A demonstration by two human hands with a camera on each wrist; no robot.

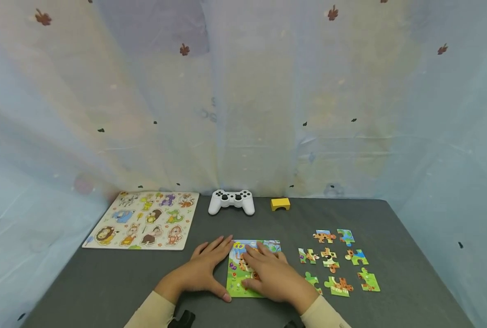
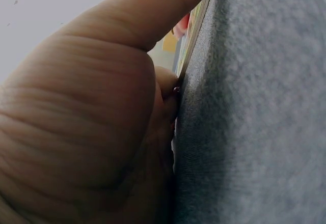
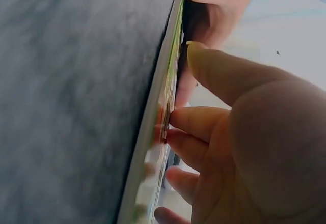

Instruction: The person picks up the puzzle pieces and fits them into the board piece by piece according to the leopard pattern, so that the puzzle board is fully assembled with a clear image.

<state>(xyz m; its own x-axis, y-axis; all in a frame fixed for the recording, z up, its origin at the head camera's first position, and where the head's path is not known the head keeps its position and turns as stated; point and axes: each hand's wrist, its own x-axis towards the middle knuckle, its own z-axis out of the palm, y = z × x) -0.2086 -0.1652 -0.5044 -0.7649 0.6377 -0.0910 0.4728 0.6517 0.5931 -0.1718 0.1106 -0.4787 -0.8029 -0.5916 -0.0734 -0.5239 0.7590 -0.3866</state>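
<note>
I have the right grip over the puzzle board, fingers apart; the left grip, thumb splayed, rests at its nine o'clock edge. Loose pieces lie at three o'clock, nearer my right.

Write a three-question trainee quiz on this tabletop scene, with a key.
1. True or false: in the head view, the white plastic game controller lies between the cream rectangular animal-picture board and the small yellow arched block.
2. Which hand lies over the middle of the green-and-blue rectangular puzzle board?
3. Fill in: in the head view, the colourful loose jigsaw pieces lie to the puzzle board's ____.
Key: 1. True. 2. The right hand. 3. Right.
</note>
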